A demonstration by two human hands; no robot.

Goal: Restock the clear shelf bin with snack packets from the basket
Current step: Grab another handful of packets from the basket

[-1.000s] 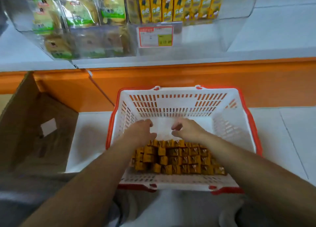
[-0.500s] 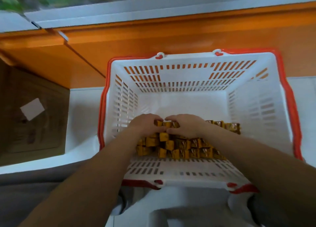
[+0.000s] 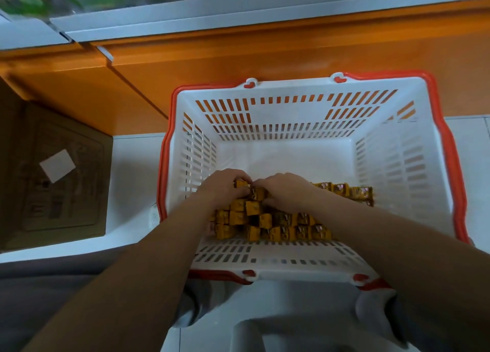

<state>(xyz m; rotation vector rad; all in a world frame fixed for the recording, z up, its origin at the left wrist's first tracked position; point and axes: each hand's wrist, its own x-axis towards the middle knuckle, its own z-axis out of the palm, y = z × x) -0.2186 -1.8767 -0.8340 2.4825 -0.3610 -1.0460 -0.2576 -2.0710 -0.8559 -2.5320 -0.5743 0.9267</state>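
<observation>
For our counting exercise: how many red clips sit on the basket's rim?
4 red clips on the basket: that one far-left, the others far-right, near-left, near-right. The forearms may hide more.

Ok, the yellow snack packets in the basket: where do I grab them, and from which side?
Best take the snack packets by their far top row, from above over the bare far floor. They are small blocks packed in rows against the near wall of the basket, so only that far edge is open to grip. The left hand and right hand curl there.
</observation>
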